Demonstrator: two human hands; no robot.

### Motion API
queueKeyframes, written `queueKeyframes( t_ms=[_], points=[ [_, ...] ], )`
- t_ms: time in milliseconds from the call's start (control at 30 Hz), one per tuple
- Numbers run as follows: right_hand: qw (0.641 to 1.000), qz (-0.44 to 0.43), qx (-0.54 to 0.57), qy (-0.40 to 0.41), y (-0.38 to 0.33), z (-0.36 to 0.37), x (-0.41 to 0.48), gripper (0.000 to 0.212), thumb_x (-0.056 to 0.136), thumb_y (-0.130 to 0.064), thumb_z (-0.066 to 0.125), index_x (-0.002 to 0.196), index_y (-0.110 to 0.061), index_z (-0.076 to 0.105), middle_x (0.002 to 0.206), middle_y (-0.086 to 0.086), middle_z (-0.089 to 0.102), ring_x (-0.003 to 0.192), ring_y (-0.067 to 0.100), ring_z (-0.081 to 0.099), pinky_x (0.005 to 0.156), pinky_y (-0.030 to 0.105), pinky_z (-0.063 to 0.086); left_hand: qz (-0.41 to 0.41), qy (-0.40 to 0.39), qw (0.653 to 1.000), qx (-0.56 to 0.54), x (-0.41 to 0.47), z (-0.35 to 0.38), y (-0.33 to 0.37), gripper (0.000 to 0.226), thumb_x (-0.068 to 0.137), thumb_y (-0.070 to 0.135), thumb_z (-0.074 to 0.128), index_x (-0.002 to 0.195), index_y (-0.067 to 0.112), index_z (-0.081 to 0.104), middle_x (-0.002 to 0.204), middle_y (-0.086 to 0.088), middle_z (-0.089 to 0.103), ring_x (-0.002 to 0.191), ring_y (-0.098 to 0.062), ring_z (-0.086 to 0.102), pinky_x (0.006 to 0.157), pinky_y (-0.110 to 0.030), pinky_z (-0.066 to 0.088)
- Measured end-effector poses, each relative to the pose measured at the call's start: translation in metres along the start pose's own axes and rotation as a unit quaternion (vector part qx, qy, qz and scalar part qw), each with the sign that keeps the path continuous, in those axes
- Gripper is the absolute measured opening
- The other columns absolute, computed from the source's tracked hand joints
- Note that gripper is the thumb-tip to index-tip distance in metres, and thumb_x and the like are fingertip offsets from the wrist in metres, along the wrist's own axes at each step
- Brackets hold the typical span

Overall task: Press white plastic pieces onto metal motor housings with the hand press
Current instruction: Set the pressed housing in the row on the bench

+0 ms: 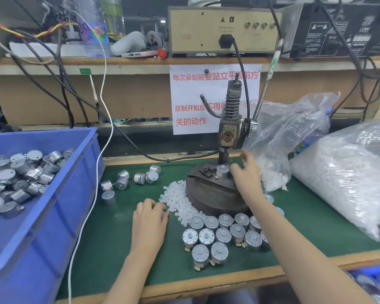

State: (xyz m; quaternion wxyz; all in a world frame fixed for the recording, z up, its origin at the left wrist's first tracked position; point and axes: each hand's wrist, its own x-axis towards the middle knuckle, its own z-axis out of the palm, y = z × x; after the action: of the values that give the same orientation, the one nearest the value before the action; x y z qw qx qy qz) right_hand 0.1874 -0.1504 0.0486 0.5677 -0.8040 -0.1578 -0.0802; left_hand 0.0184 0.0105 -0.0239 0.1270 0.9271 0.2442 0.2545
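The hand press (227,132) stands on a round dark base (208,194) at the middle of the green mat. A metal motor housing (222,171) sits upright on the base under the ram, a white piece on its top. My right hand (246,174) is beside this housing on its right, fingertips at its side. My left hand (150,213) rests on the mat, fingers curled at the edge of a heap of white plastic pieces (180,200), pinching something small. The press lever (266,84) points up to the right.
Several pressed motors (222,235) stand in rows at the front. Loose housings (130,179) lie left of the press. A blue bin (53,194) of housings fills the left. Two plastic bags (347,172) of white pieces lie at the right. Cables hang behind.
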Motion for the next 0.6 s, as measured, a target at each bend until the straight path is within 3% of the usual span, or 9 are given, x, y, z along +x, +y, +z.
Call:
queueKeyframes(
  t_ms=[67, 133, 267, 367, 433, 500, 600],
  points=[
    [0.985, 0.005, 0.136, 0.106, -0.02, -0.013, 0.006, 0.052, 0.086, 0.0, 0.044, 0.136, -0.012, 0.038, 0.137, 0.004, 0.044, 0.12, 0.014, 0.044, 0.1, 0.029, 0.036, 0.01, 0.001, 1.0, -0.007, -0.001, 0.0, 0.001, 0.013, 0.088, 0.015, 0.061, 0.093, 0.004, 0.067, 0.094, -0.011, 0.056, 0.089, -0.031, 0.048, 0.079, -0.038, 0.04],
    [0.968, 0.003, 0.208, 0.142, -0.047, -0.024, 0.018, 0.049, 0.088, 0.003, 0.041, 0.135, -0.01, 0.039, 0.136, 0.003, 0.045, 0.124, 0.013, 0.043, 0.105, 0.026, 0.034, 0.013, 0.004, 1.0, -0.013, -0.002, 0.0, 0.001, 0.012, 0.087, 0.013, 0.062, 0.091, 0.003, 0.067, 0.092, -0.012, 0.057, 0.088, -0.032, 0.048, 0.078, -0.039, 0.041],
    [0.959, 0.008, 0.262, 0.111, -0.094, -0.036, 0.04, 0.052, 0.09, -0.001, 0.039, 0.141, -0.011, 0.034, 0.134, 0.0, 0.046, 0.115, 0.007, 0.045, 0.098, 0.025, 0.036, 0.016, 0.0, 1.0, -0.015, -0.003, -0.001, 0.001, 0.011, 0.087, 0.013, 0.062, 0.089, 0.004, 0.067, 0.09, -0.012, 0.057, 0.086, -0.031, 0.049, 0.076, -0.04, 0.043],
    [0.95, 0.038, 0.294, 0.097, -0.109, -0.04, 0.052, 0.059, 0.088, -0.003, 0.04, 0.145, -0.015, 0.028, 0.104, -0.015, 0.047, 0.085, -0.003, 0.043, 0.081, 0.026, 0.034, 0.015, 0.004, 1.0, -0.024, -0.003, -0.001, 0.002, 0.008, 0.084, 0.01, 0.065, 0.085, 0.003, 0.068, 0.086, -0.012, 0.057, 0.082, -0.031, 0.05, 0.073, -0.041, 0.044],
    [0.95, 0.049, 0.298, 0.078, -0.113, -0.041, 0.055, 0.06, 0.086, -0.004, 0.042, 0.144, -0.014, 0.028, 0.107, -0.01, 0.046, 0.094, 0.004, 0.044, 0.085, 0.029, 0.03, 0.017, 0.005, 0.999, -0.027, -0.003, -0.002, 0.002, 0.008, 0.084, 0.01, 0.064, 0.085, 0.003, 0.068, 0.086, -0.012, 0.058, 0.083, -0.031, 0.05, 0.073, -0.041, 0.044],
    [0.952, 0.046, 0.294, 0.067, -0.114, -0.042, 0.055, 0.053, 0.086, -0.005, 0.044, 0.138, -0.013, 0.035, 0.112, -0.005, 0.047, 0.099, 0.008, 0.044, 0.085, 0.027, 0.031, 0.019, 0.004, 0.999, -0.026, -0.003, -0.002, 0.002, 0.009, 0.086, 0.011, 0.063, 0.086, 0.003, 0.067, 0.088, -0.012, 0.058, 0.084, -0.031, 0.05, 0.074, -0.041, 0.044],
    [0.958, 0.018, 0.28, 0.063, -0.113, -0.043, 0.051, 0.026, 0.087, -0.011, 0.051, 0.112, -0.018, 0.047, 0.097, -0.009, 0.049, 0.088, 0.004, 0.047, 0.071, 0.023, 0.034, 0.02, 0.003, 0.999, -0.026, -0.002, -0.002, 0.002, 0.011, 0.087, 0.012, 0.061, 0.088, 0.003, 0.067, 0.089, -0.011, 0.057, 0.086, -0.03, 0.049, 0.076, -0.04, 0.044]
  ],
)
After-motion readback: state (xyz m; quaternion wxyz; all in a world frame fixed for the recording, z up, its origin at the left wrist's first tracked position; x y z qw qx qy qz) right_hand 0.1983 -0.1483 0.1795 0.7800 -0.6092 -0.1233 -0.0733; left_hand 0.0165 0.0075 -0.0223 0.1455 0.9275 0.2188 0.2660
